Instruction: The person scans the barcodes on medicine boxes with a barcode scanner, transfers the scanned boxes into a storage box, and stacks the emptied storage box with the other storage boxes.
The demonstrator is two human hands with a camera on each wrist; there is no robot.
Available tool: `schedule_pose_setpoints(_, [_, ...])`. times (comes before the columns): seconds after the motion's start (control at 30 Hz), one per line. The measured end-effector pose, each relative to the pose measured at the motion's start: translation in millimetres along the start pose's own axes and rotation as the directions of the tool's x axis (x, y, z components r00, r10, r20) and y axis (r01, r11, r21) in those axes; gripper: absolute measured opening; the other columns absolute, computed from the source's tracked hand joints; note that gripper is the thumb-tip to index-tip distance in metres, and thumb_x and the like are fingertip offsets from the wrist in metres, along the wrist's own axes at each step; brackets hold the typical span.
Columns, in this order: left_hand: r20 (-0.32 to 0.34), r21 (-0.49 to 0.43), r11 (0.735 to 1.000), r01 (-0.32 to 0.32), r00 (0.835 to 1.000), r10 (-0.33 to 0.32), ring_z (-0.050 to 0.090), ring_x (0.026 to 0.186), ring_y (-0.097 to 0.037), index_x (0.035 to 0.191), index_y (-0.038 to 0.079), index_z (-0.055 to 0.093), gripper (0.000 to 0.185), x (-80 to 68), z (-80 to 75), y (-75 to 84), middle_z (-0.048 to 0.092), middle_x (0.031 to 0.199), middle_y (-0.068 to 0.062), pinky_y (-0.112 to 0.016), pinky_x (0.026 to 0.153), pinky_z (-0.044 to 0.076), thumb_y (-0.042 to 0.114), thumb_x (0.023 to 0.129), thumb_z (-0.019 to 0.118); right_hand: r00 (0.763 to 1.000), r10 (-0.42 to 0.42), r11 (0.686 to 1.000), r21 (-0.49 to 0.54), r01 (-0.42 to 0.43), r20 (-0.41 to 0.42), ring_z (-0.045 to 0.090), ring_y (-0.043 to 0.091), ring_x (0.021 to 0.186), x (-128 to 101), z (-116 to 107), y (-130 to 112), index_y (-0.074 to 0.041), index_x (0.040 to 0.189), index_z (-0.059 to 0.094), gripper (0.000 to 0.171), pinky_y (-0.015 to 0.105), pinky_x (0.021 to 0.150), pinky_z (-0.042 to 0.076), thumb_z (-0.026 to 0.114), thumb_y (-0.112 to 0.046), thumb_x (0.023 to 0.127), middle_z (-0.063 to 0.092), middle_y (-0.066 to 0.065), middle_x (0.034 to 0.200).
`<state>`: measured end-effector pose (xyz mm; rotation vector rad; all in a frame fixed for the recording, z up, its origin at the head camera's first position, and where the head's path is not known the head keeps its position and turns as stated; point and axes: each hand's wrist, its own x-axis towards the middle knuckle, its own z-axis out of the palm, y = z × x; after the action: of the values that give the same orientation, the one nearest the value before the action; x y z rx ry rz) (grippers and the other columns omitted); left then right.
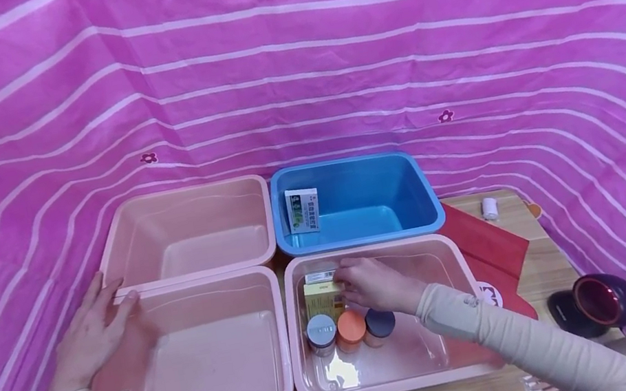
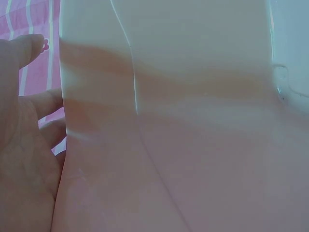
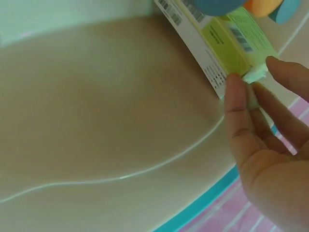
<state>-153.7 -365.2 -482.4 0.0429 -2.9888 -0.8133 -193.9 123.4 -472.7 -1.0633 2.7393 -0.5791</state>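
A: Which parts can't you make out?

B: The right hand (image 1: 375, 282), mainly. From the head view it covers the right side of the yellow box (image 1: 320, 298); in the right wrist view a fingertip meets that box's end while the thumb stands apart. Whether they grip it, I cannot tell.

A: Where is the box?

B: In the front right pink bin (image 1: 403, 386), toward its left wall. Behind it the white box (image 1: 319, 277) shows only a strip; the grey-lidded jar (image 1: 321, 330) and orange-lidded jar (image 1: 351, 326) hide its lower part. The right wrist view cuts off the lids.

A: The left hand (image 1: 88, 343)?

B: Fingers extended and spread, at the left rim of the front left pink bin (image 1: 212, 374). In the left wrist view fingertips vanish behind the wall.

A: And room?

B: Bin floor stretches from the dark-lidded jar (image 1: 380, 323) to the right wall, under the right sleeve (image 1: 500, 330). The blue bin's (image 1: 371, 239) rim runs just behind.
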Motion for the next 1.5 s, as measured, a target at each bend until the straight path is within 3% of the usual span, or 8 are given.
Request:
schedule_pose_setpoints(0.13, [-0.003, -0.004, 1.0, 0.001, 1.0, -0.001, 0.018, 0.148, -0.061, 0.158, 0.003, 0.032, 0.066, 0.0, 0.2, -0.1, 0.005, 0.172, -0.02, -0.085, 0.098, 0.024, 0.045, 0.108, 0.043, 1.0, 0.025, 0.999, -0.044, -0.025, -0.005, 0.068, 0.018, 0.093, -1, 4, -1, -0.007, 0.111, 0.076, 0.022, 0.035, 0.09, 0.062, 0.079, -0.011, 0.09, 0.068, 0.005, 0.104])
schedule_pose_setpoints(0.33, [-0.009, -0.005, 1.0, -0.004, 1.0, 0.004, 0.019, 0.147, -0.062, 0.158, 0.003, 0.032, 0.066, -0.6, -0.7, 1.6, 0.006, 0.172, -0.021, -0.085, 0.099, 0.024, 0.044, 0.108, 0.043, 0.997, 0.077, 0.997, -0.025, -0.076, 0.016, 0.065, 0.017, 0.092, -1, 8, -3, -0.009, 0.108, 0.074, 0.021, 0.036, 0.091, 0.061, 0.081, -0.013, 0.088, 0.065, 0.003, 0.103])
schedule_pose_setpoints(0.5, [-0.003, -0.003, 1.0, 0.002, 1.0, -0.002, 0.018, 0.147, -0.062, 0.159, 0.003, 0.031, 0.067, -1.3, -0.9, 1.9, 0.005, 0.172, -0.021, -0.085, 0.099, 0.024, 0.045, 0.108, 0.043, 0.998, 0.059, 0.998, -0.008, -0.059, 0.004, 0.065, 0.014, 0.086, -2, 10, -4, -0.01, 0.102, 0.073, 0.017, 0.032, 0.084, 0.061, 0.081, -0.009, 0.086, 0.069, 0.001, 0.097])
schedule_pose_setpoints(0.7, [-0.001, -0.014, 1.0, -0.005, 1.0, 0.005, 0.018, 0.147, -0.062, 0.159, 0.003, 0.032, 0.067, -0.5, 0.1, 1.8, 0.005, 0.171, -0.022, -0.084, 0.099, 0.024, 0.044, 0.108, 0.044, 0.998, 0.066, 0.995, 0.08, -0.064, -0.014, 0.064, 0.015, 0.087, -3, 6, -1, -0.009, 0.103, 0.073, 0.019, 0.033, 0.085, 0.061, 0.077, -0.001, 0.087, 0.072, 0.002, 0.099])
schedule_pose_setpoints(0.83, [0.002, -0.016, 1.0, -0.005, 1.0, 0.005, 0.018, 0.147, -0.063, 0.159, 0.003, 0.031, 0.067, -0.4, -0.2, 2.0, 0.005, 0.172, -0.022, -0.085, 0.099, 0.023, 0.044, 0.108, 0.044, 0.995, 0.068, 0.988, 0.145, -0.057, -0.074, 0.064, 0.019, 0.094, -6, -4, 3, -0.009, 0.111, 0.074, 0.03, 0.04, 0.09, 0.062, 0.077, 0.004, 0.084, 0.072, 0.007, 0.106])
schedule_pose_setpoints(1.13, [0.011, 0.0, 1.0, 0.004, 1.0, -0.004, 0.016, 0.147, -0.063, 0.159, 0.003, 0.03, 0.067, -1.0, -1.6, 1.6, 0.002, 0.172, -0.021, -0.085, 0.099, 0.023, 0.045, 0.109, 0.042, 0.988, 0.089, 0.984, 0.168, -0.067, -0.127, 0.076, 0.022, 0.088, -22, -40, 8, -0.005, 0.105, 0.074, 0.023, 0.035, 0.076, 0.065, 0.081, 0.0, 0.084, 0.075, 0.009, 0.102])
schedule_pose_setpoints(1.5, [0.025, 0.003, 1.0, 0.018, 1.0, -0.018, 0.015, 0.148, -0.062, 0.16, 0.004, 0.028, 0.068, -0.4, -1.8, 2.9, 0.0, 0.172, -0.019, -0.086, 0.097, 0.023, 0.046, 0.109, 0.042, 0.965, 0.133, 0.977, 0.193, -0.089, -0.227, 0.076, 0.016, 0.085, -60, -77, 15, -0.009, 0.108, 0.075, 0.025, 0.029, 0.072, 0.064, 0.084, -0.007, 0.084, 0.077, 0.004, 0.101])
